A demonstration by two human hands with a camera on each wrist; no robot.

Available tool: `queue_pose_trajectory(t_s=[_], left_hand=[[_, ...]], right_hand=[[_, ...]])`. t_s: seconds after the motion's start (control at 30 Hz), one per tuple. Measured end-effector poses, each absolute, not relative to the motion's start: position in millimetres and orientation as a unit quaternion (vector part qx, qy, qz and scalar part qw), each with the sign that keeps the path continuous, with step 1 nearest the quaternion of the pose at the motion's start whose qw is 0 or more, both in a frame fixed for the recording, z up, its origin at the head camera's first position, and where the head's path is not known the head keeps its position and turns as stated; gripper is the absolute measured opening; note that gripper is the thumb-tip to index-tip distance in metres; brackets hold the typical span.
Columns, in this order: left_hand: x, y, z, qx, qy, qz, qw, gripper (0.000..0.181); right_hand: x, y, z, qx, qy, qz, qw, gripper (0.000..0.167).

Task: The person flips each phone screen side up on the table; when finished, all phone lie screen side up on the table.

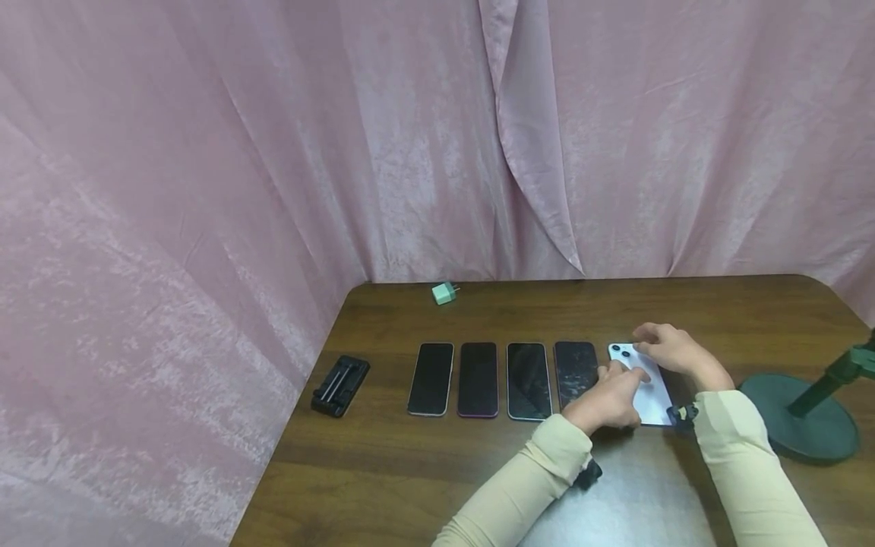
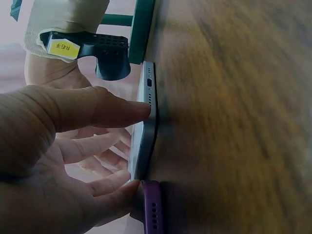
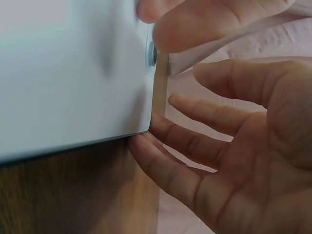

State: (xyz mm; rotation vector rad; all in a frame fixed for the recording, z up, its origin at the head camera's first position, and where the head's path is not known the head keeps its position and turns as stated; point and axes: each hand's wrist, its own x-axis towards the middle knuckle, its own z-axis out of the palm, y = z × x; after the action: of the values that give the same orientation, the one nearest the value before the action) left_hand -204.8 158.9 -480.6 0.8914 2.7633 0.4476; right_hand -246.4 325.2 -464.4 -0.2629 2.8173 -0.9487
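Note:
A white phone (image 1: 652, 395) lies back up on the table, its camera lenses at the far left corner. My left hand (image 1: 611, 395) reaches over its left side. In the left wrist view the thumb touches the phone's bottom edge (image 2: 149, 90), while other fingertips lie near its side, beside a purple-edged phone (image 2: 153, 209). My right hand (image 1: 677, 355) is at the far right of the white phone. Its lower fingertips (image 3: 139, 144) touch a corner, and the thumb stands apart. Left of it lies a dark phone (image 1: 574, 368) with a marked screen, partly covered by the left hand.
More phones lie screen up in the same row: one dark (image 1: 529, 380), one with a purplish rim (image 1: 478, 380), one light-rimmed (image 1: 431, 380). A black holder (image 1: 340, 386) lies far left, a mint charger plug (image 1: 444, 293) at the back. A green stand base (image 1: 800, 418) stands beside the right arm.

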Motion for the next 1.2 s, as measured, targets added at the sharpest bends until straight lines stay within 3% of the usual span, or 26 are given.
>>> queue_pose_trajectory(t_s=[0.47,0.7,0.97,1.2], left_hand=[[-198,164,-482,0.297,0.941,0.132,0.089,0.066],[-198,166,-482,0.302,0.942,0.118,0.083,0.061],[-203,162,-483,0.320,0.935,0.121,0.091,0.071],[-205,158,-480,0.317,0.933,0.133,0.102,0.081]], right_hand=[[-246,330,-466,-0.096,0.934,-0.332,0.092,0.032],[-243,335,-459,-0.102,0.908,-0.383,0.138,0.050],[-239,341,-451,-0.105,0.881,-0.417,0.196,0.073],[-233,343,-442,-0.109,0.876,-0.426,0.196,0.084]])
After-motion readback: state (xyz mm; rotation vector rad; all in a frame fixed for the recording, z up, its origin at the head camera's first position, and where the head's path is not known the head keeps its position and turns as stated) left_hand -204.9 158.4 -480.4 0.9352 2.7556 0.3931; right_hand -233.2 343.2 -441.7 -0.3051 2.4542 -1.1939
